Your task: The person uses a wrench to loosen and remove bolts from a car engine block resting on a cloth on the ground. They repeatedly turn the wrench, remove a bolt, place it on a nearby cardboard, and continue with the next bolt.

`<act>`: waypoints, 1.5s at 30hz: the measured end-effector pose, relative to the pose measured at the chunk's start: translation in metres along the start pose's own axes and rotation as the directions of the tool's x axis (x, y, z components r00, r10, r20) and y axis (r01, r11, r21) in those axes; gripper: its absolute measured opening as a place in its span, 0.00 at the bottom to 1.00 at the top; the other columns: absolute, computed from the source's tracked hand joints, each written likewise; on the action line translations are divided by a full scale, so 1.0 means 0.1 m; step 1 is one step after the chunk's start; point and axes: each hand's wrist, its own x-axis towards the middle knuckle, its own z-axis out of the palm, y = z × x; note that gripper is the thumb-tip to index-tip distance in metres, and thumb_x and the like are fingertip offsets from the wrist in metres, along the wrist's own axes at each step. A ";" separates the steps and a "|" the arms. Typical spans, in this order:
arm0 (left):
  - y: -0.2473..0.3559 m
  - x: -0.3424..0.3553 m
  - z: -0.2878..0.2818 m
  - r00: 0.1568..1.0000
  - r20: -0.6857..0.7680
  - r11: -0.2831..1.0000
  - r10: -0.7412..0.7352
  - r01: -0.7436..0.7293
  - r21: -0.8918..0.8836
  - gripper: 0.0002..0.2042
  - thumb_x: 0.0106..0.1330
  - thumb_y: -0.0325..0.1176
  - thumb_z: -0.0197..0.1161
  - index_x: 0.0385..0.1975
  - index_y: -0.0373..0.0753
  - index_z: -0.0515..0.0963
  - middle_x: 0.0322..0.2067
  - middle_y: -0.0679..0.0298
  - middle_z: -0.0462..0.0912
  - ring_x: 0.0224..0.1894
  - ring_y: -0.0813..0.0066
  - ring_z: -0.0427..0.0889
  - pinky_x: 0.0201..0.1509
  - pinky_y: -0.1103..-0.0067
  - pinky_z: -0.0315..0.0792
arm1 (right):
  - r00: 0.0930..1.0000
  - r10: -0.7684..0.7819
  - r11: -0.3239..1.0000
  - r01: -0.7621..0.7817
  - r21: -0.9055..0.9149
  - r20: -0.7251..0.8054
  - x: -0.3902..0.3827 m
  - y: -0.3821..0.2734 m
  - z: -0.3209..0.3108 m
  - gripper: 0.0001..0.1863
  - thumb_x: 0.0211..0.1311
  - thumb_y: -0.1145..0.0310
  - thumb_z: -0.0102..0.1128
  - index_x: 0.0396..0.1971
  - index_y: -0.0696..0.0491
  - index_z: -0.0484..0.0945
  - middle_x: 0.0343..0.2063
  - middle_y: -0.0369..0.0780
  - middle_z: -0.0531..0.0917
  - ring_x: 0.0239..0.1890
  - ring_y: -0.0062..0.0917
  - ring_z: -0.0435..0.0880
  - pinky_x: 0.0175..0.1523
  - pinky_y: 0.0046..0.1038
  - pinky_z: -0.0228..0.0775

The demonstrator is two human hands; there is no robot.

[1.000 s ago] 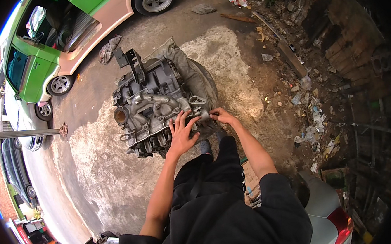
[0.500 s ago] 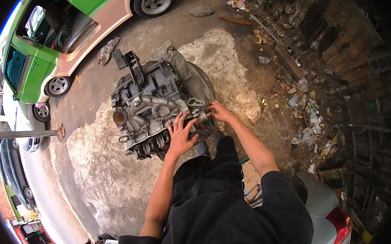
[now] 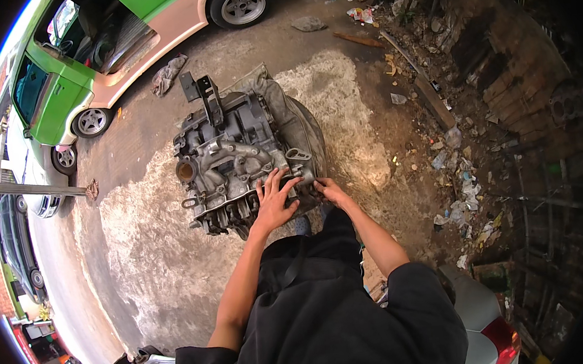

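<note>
A greasy grey car engine (image 3: 232, 159) rests in front of me, on a round base draped with a dull cloth (image 3: 300, 117). My left hand (image 3: 276, 202) lies with fingers spread on the engine's near right part, touching the metal. At the engine's right corner, my right hand (image 3: 329, 189) has its fingertips pinched together against the edge; whatever they hold is too small or hidden to make out. Just beyond both hands sits a flat metal lifting bracket (image 3: 298, 154) with a slot. A black upright bracket (image 3: 203, 97) rises from the engine's far side.
A green and pink van (image 3: 152, 22) stands at the far left, near a crumpled rag (image 3: 169, 74) on the ground. Litter (image 3: 464, 190) and a wooden plank (image 3: 433, 101) lie along the right. Silver cars (image 3: 476, 304) are close behind me. A pole (image 3: 28, 188) juts in at left.
My right hand has shifted slightly down along the engine's corner, its fingers drawn closer together. My left hand stays spread on the engine. The whole view has shifted slightly.
</note>
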 end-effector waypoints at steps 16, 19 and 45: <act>-0.02 0.00 0.04 1.000 -0.030 1.000 0.003 -0.003 -0.002 0.32 0.64 0.43 0.72 0.70 0.63 0.72 0.77 0.63 0.58 0.83 0.56 0.45 0.82 0.47 0.30 | 0.948 0.216 0.940 -0.136 0.314 -0.235 -0.39 -0.18 0.27 0.29 0.79 0.53 0.56 0.69 0.57 0.74 0.63 0.48 0.80 0.66 0.38 0.77 0.66 0.38 0.67; -0.03 0.00 0.04 0.999 -0.031 1.000 0.013 -0.013 0.004 0.32 0.64 0.43 0.72 0.70 0.64 0.72 0.77 0.63 0.58 0.83 0.56 0.45 0.82 0.46 0.30 | 0.948 0.233 0.949 -0.172 0.265 -0.218 -0.40 -0.23 0.27 0.33 0.79 0.52 0.58 0.74 0.56 0.69 0.73 0.48 0.72 0.77 0.40 0.66 0.77 0.42 0.57; -0.03 0.01 0.00 1.000 -0.010 1.000 0.019 -0.019 0.006 0.30 0.64 0.41 0.71 0.69 0.62 0.73 0.77 0.63 0.58 0.83 0.56 0.46 0.81 0.44 0.35 | 0.980 0.175 0.967 -0.152 0.204 -0.098 0.07 0.09 0.08 0.34 0.73 0.61 0.67 0.74 0.56 0.67 0.66 0.43 0.77 0.69 0.33 0.73 0.72 0.37 0.61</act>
